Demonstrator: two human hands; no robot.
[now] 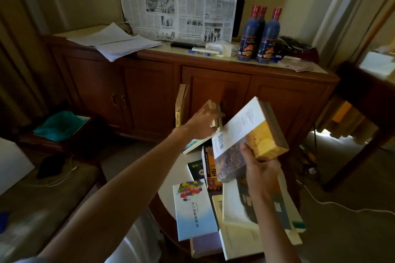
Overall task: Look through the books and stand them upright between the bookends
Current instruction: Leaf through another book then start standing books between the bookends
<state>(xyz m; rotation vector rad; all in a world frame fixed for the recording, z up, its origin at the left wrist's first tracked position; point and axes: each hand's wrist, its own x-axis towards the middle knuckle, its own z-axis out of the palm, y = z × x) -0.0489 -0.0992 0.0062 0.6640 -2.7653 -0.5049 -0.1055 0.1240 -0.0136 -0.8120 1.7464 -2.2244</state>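
Far left of the action, one yellow-spined book [179,111] already stands upright at the back of the round table [171,179], its pages fanned a little at the top. I can't make out a bookend beside it, so don't trust it to stay up alone.

Next, your left hand [203,123] is reaching over to a leaning book [217,113] just right of the yellow one. Motion blur there; fingers look curled on its top edge, but I can't tell if you're truly gripping or only steadying. Judgement: you're holding the row up while the next book comes in. Keep that hand pressing the leaning book toward the yellow one so a gap stays open on the right side.

Below and between your arms, loose books lie flat and overlapping on the table: a white and blue book [195,211], a dark one [197,170], an orange and black one [210,168], more under your right wrist. Those are left to sort.

Right: your right hand [259,168] grips a thick book [249,141] by its lower corner, thumb on the cover, tilted, back cover and barcode facing you. It's in the air, well clear of the row.

To do it well: turn it spine out, bring it vertical before lowering, set its bottom edge down just beside the leaning book, then slide it tight. Don't release your left hand until the books lean on each other. A corner grip on a heavy book may slip.
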